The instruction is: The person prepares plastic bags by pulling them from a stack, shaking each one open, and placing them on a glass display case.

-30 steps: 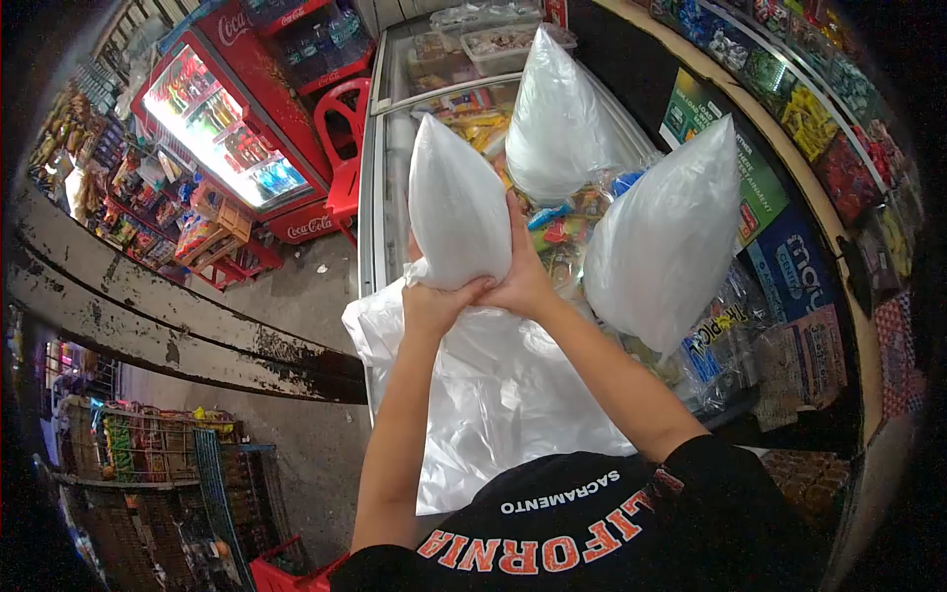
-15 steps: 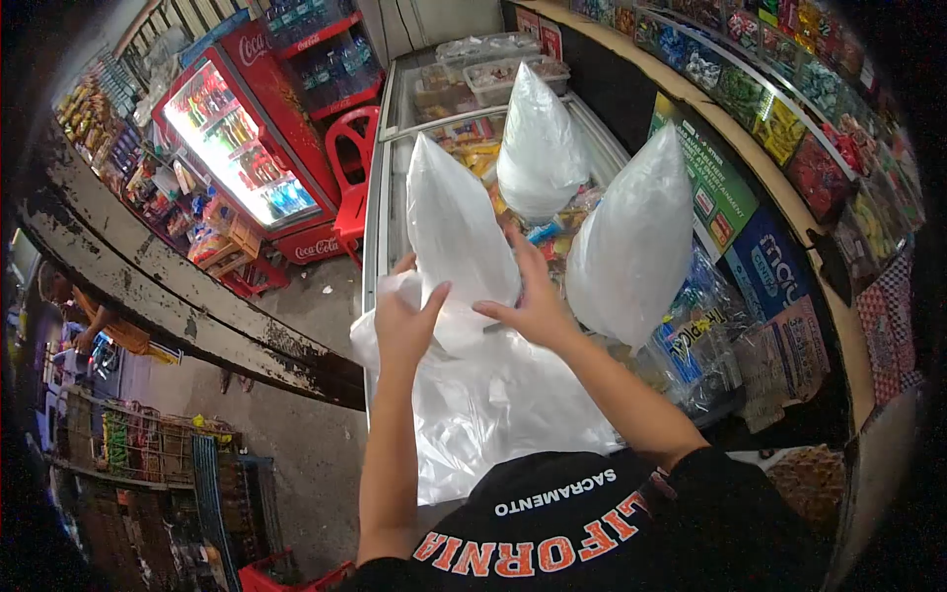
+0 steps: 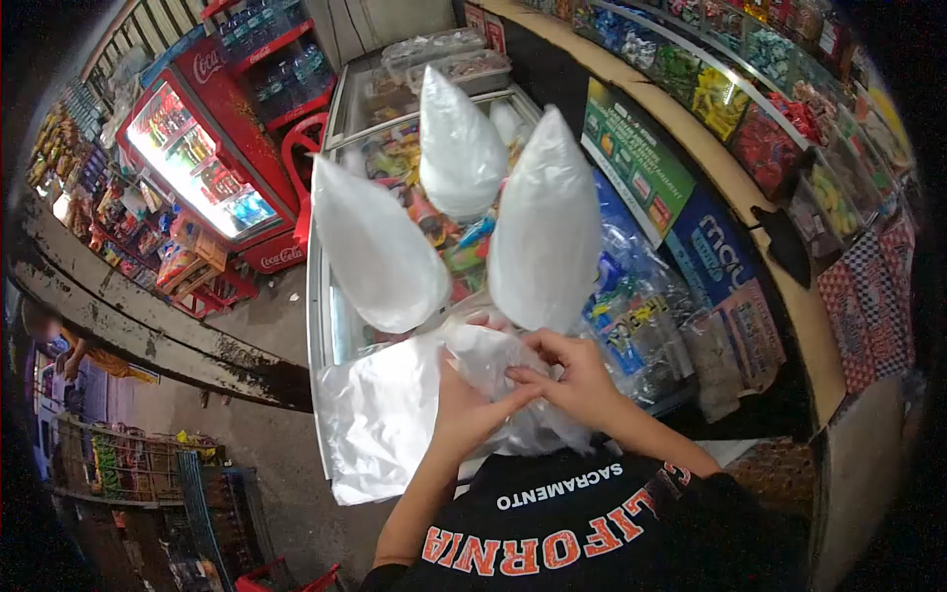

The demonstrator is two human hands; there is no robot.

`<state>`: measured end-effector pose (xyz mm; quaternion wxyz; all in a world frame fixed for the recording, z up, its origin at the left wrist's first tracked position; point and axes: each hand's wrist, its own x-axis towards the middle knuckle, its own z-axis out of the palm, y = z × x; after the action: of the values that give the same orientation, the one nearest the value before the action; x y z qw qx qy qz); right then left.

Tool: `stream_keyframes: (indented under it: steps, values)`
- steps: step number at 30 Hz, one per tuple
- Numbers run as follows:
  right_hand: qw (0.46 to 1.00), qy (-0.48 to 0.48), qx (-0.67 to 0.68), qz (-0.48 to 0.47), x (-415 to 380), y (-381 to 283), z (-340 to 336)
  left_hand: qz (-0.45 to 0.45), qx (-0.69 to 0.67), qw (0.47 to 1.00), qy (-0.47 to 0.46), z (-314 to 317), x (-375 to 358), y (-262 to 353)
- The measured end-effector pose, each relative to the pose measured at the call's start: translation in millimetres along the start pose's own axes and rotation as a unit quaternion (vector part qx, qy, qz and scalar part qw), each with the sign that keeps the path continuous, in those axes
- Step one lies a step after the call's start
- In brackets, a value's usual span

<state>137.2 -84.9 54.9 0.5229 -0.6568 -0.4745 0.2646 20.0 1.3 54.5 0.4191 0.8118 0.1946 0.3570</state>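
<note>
Close to my body, my left hand point(image 3: 472, 403) and my right hand point(image 3: 574, 380) are closed on a thin, crinkled plastic bag point(image 3: 493, 355). Under and beside my left hand, a flat pile of shiny white plastic bags point(image 3: 380, 424) lies over the freezer's near end. Beyond my hands are three white, pointed plastic-wrapped bundles: a left bundle point(image 3: 380, 252) leaning left, a middle bundle point(image 3: 459, 153) farther back, and a right bundle point(image 3: 547, 232) just past my right hand. Neither hand touches the left or middle bundle. Some fingertips are hidden by the crumpled plastic.
The glass-topped freezer point(image 3: 347, 331) holds colourful packets, with plastic tubs point(image 3: 459, 67) at its far end. Packaged plastic goods point(image 3: 636, 331) lie right. A counter edge point(image 3: 681, 138) runs along the right. Left are a red drinks fridge point(image 3: 261, 148), a peeling beam point(image 3: 178, 340) and a person point(image 3: 79, 353).
My hands have let go of the left bundle and come back toward my body, now gripping a thin plastic bag. The view has shifted, so the bundles appear farther left.
</note>
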Motion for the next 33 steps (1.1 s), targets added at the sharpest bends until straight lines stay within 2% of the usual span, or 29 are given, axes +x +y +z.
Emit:
stream_keyframes:
  steps: [1, 2, 3, 5, 7, 9, 10, 14, 16, 17, 19, 21, 23, 24, 26, 29, 31, 32, 33]
  values:
    - [1.0, 0.001, -0.003, -0.001, -3.8, 8.3, -7.9, -0.125, -0.2, 0.97, -0.061, 6.8, -3.0, -5.4]
    - [1.0, -0.003, 0.012, -0.008, -7.2, 15.5, -15.0, -0.242, -0.388, 0.881, -0.118, 14.8, -6.5, -10.2]
    - [0.999, -0.009, 0.028, -0.015, -9.9, 19.9, -22.1, -0.241, -0.389, 0.881, -0.117, 25.4, -12.0, -14.8]
    - [0.999, -0.026, 0.022, -0.029, -13.8, 21.5, -33.0, -0.32, -0.361, 0.875, -0.044, 42.2, -16.9, -12.3]
    - [0.999, 0.012, 0.022, -0.027, -20.3, 23.5, -38.2, -0.331, -0.354, 0.875, -0.017, 50.1, -17.3, -6.7]
    - [0.999, 0.03, 0.009, -0.027, -23.7, 33.1, -44.8, -0.334, -0.442, 0.832, 0.016, 53.9, -11.6, -4.4]
    - [0.998, 0.051, -0.002, -0.025, -24.1, 37.1, -48.8, -0.329, -0.436, 0.837, 0.025, 54.3, -9.7, 0.3]
    - [0.999, 0.023, -0.011, -0.027, -25.2, 39.2, -60.2, -0.329, -0.465, 0.82, 0.054, 57.5, -12.9, 0.3]
    - [0.999, 0.029, 0.008, 0.019, -24.0, 37.7, -62.7, -0.263, -0.46, 0.846, 0.05, 61.4, -13.6, 0.2]
    - [0.999, 0.028, 0.013, 0.02, -23.2, 38.7, -61.7, -0.265, -0.457, 0.848, 0.05, 60.7, -12.9, 3.6]
    - [0.998, 0.045, 0.0, -0.047, -21.5, 40.6, -59.8, -0.298, -0.367, 0.88, -0.041, 58.2, -10.8, 13.3]
    - [0.998, 0.046, -0.033, -0.026, -20.8, 39.6, -60.1, -0.313, -0.343, 0.884, -0.063, 61.2, -12.8, 6.5]
    - [0.996, 0.049, -0.069, -0.005, -19.6, 39.9, -61.2, -0.424, -0.373, 0.824, 0.041, 63.3, -10.8, 9.1]
    - [0.996, 0.055, -0.067, -0.013, -19.1, 41.7, -60.7, -0.423, -0.374, 0.824, 0.039, 64.7, -11.6, 4.5]
    - [0.996, 0.062, -0.066, -0.019, -18.8, 48.5, -57.6, -0.377, -0.516, 0.769, 0.006, 66.1, -13.1, -5.5]
    - [0.995, 0.09, 0.006, -0.032, -17.2, 61.0, -51.3, -0.349, -0.532, 0.771, 0.015, 60.4, -16.5, 4.0]
    - [0.963, 0.18, 0.192, 0.065, -14.8, 68.4, -59.1, -0.338, -0.523, 0.782, 0.003, 50.9, -19.7, -6.4]
    - [0.95, 0.173, 0.247, 0.074, -11.6, 74.3, -68.6, -0.328, -0.515, 0.792, -0.011, 45.9, -20.4, -10.6]
    - [0.95, 0.175, 0.247, 0.076, -10.8, 75.3, -71.1, -0.33, -0.516, 0.791, -0.013, 43.1, -20.2, -12.3]
